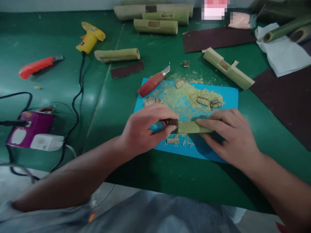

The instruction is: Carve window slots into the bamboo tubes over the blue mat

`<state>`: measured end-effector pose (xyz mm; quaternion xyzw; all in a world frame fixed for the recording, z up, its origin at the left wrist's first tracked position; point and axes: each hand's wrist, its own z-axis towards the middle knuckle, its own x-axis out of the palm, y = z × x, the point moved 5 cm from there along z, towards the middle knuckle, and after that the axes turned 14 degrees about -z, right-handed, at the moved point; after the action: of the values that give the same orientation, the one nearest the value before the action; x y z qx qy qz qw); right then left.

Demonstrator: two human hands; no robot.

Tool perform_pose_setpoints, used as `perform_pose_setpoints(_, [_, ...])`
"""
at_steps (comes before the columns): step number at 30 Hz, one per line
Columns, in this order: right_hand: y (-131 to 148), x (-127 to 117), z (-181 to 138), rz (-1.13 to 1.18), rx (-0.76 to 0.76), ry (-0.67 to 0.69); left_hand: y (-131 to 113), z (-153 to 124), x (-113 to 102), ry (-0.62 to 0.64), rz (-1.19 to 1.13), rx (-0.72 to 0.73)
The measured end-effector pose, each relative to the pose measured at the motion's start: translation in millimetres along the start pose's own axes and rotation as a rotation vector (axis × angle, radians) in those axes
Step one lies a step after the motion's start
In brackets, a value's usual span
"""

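Observation:
My right hand [230, 137] grips a short green bamboo piece [191, 127] lying sideways over the blue mat [228, 97]. My left hand [145, 129] pinches a small dark strip of sandpaper [171, 123] against the left end of that bamboo piece. Both hands are closed. Small offcuts [173, 140] lie on the mat just under the piece. Sawdust and bamboo scraps [194, 94] are heaped on the mat behind my hands.
A red-handled knife [152, 83] rests at the mat's back left. Cut bamboo tubes [228, 68] [118, 55] [155, 26] lie behind, with sandpaper sheets [127, 70] [286, 97]. A yellow glue gun [91, 37], red cutter [36, 66] and purple power strip [30, 127] are left.

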<state>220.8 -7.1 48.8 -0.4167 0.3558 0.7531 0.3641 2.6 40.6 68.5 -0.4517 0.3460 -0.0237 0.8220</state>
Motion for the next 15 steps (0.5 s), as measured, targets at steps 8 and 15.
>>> perform_pose_setpoints(8, [0,2,-1,0.005,-0.064,-0.018,3,2,1,-0.06,-0.138,-0.084])
perform_pose_setpoints(15, [-1,11,-3,0.067,-0.064,0.022,7,3,9,-0.012,-0.179,-0.132])
